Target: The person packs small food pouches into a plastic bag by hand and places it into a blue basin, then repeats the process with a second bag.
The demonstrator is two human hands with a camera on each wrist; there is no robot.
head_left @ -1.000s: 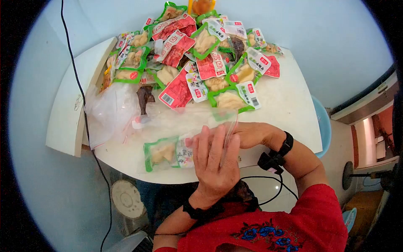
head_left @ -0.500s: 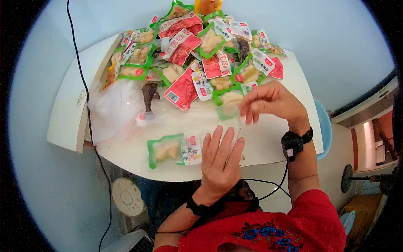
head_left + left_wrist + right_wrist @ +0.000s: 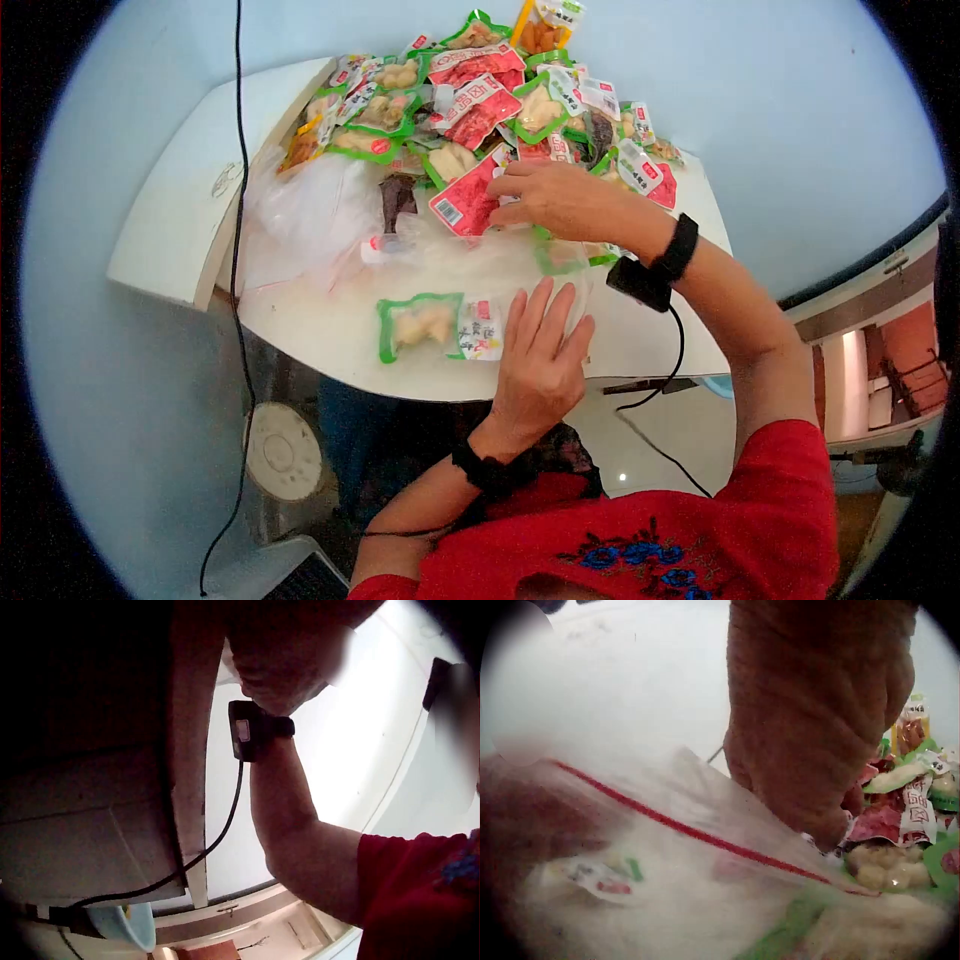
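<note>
My left hand [image 3: 543, 350] lies with straight fingers on the right end of a clear zip bag [image 3: 480, 255]. Inside that bag, near the table's front edge, is a green-edged food packet [image 3: 422, 325] with pale pieces and a white label. The bag's red zip line [image 3: 705, 838] crosses the right wrist view. Over the pile, my right hand [image 3: 560, 200] reaches to a red packet [image 3: 468, 203], thumb and fingers apart at its right side. The fingertips are mostly hidden in the right wrist view. The left wrist view shows my right forearm [image 3: 281, 780].
Several sealed food packets [image 3: 540, 105] are heaped at the back of the white table [image 3: 300, 335]. Crumpled clear plastic bags [image 3: 310, 215] lie on the left, beside a dark meat packet [image 3: 397, 200]. A black cable [image 3: 240, 250] hangs at the left, and a stool [image 3: 285, 450] stands below.
My right hand has left the zip bag's open end and moved forward and left to the red packet. The left hand stays on the bag. The head view has shifted.
</note>
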